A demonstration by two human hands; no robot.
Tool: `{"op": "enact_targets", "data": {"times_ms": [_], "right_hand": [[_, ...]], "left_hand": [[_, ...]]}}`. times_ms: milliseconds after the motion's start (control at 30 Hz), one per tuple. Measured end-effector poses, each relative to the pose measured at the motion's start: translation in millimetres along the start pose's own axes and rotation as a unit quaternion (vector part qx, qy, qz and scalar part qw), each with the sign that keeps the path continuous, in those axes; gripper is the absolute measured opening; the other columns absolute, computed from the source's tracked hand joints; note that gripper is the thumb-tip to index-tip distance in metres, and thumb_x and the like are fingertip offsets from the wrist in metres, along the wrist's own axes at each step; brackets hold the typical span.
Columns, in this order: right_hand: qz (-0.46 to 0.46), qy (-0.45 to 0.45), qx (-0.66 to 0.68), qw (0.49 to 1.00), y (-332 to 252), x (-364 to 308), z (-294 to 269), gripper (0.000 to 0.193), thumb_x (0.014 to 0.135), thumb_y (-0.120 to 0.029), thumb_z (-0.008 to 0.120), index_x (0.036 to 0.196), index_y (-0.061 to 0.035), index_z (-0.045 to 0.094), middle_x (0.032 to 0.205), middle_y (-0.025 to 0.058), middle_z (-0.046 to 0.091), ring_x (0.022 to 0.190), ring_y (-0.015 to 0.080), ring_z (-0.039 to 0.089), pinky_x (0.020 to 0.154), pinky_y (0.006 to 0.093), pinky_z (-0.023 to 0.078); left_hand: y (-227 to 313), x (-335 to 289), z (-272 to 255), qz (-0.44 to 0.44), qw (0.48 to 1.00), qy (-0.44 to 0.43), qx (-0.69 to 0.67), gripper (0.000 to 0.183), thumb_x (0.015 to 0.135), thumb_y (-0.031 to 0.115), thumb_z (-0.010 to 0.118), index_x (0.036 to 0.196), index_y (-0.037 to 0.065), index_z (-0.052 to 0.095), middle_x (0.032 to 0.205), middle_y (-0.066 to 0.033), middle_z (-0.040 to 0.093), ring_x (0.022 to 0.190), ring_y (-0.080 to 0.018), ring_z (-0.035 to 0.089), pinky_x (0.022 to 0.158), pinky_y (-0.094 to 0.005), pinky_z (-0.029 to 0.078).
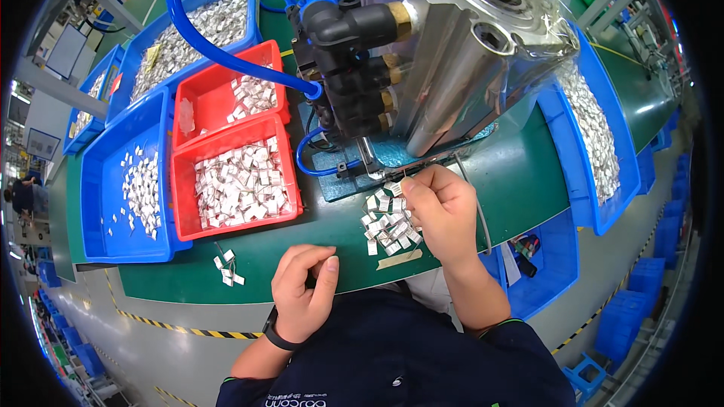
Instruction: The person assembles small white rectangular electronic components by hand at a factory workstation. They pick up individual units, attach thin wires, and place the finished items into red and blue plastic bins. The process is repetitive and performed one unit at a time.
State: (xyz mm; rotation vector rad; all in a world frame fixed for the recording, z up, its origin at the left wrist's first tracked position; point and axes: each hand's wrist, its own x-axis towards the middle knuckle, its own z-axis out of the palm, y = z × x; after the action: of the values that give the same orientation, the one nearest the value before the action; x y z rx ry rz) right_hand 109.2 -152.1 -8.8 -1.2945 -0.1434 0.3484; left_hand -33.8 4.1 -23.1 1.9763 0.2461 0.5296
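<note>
On the green work surface (520, 181), the silver pneumatic press machine (460, 52) stands at the back centre. Just before it lies a loose pile of small silver metal parts (388, 226), with the right hand (441, 207) on the pile's right edge. Left of the machine sit two red plastic trays (234, 154), one behind the other, holding more parts. Further left lies a blue plastic tray (124, 188). The left hand (302, 290) rests at the near edge.
</note>
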Motion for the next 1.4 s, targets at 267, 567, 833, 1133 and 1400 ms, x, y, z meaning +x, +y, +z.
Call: {"op": "enact_targets", "data": {"times_ms": [267, 567, 833, 1133, 1400], "right_hand": [[-0.003, 0.007, -0.003, 1.000, 1, 0, 1, 0.013, 0.088, -0.006, 0.062, 0.078, 0.0014, 0.059, 0.069, -0.0023, 0.056, 0.061, 0.0014, 0.045, 0.053, 0.0194, 0.036], [-0.007, 0.008, -0.003, 1.000, 1, 0, 1, 0.013, 0.088, -0.006, 0.062, 0.077, 0.0011, 0.059, 0.068, -0.0027, 0.055, 0.060, 0.0014, 0.044, 0.053, 0.0196, 0.035], [0.046, -0.035, 0.045, 0.997, -5, -13, -1, 0.011, 0.090, -0.008, 0.062, 0.083, 0.0004, 0.061, 0.068, -0.0035, 0.055, 0.059, -0.0001, 0.044, 0.052, 0.0176, 0.033], [0.096, -0.173, 0.048, 0.979, -14, -34, 13, 0.014, 0.094, -0.014, 0.060, 0.091, -0.0010, 0.063, 0.070, -0.0024, 0.056, 0.060, 0.0015, 0.045, 0.052, 0.0180, 0.034], [0.116, -0.189, 0.037, 0.974, -10, -37, 15, 0.014, 0.094, -0.014, 0.060, 0.090, -0.0005, 0.063, 0.072, -0.0016, 0.056, 0.062, 0.0019, 0.046, 0.054, 0.0181, 0.035]], "left_hand": [[-2, 0, 0, 0.007, 1.000, 0.007, 0.008, 0.011, 0.085, 0.000, 0.065, 0.095, -0.002, 0.063, 0.085, -0.0085, 0.059, 0.059, -0.0098, 0.050, 0.056, -0.0228, 0.041], [-4, -1, 0, 0.007, 1.000, 0.014, -0.007, 0.010, 0.085, -0.001, 0.064, 0.095, -0.003, 0.063, 0.084, -0.0082, 0.059, 0.059, -0.0094, 0.049, 0.055, -0.0229, 0.041], [5, 1, -6, -0.068, 0.992, -0.023, -0.102, 0.013, 0.087, -0.001, 0.062, 0.100, -0.003, 0.063, 0.088, -0.0067, 0.059, 0.064, -0.0078, 0.051, 0.059, -0.0214, 0.042], [32, 43, 5, -0.247, 0.855, -0.112, -0.441, 0.018, 0.091, 0.004, 0.062, 0.108, -0.002, 0.063, 0.088, -0.0027, 0.061, 0.069, -0.0062, 0.054, 0.058, -0.0204, 0.042], [32, 43, 9, -0.236, 0.862, -0.063, -0.444, 0.012, 0.089, 0.003, 0.064, 0.101, -0.002, 0.065, 0.091, -0.0040, 0.063, 0.070, -0.0066, 0.056, 0.058, -0.0205, 0.043]]}}
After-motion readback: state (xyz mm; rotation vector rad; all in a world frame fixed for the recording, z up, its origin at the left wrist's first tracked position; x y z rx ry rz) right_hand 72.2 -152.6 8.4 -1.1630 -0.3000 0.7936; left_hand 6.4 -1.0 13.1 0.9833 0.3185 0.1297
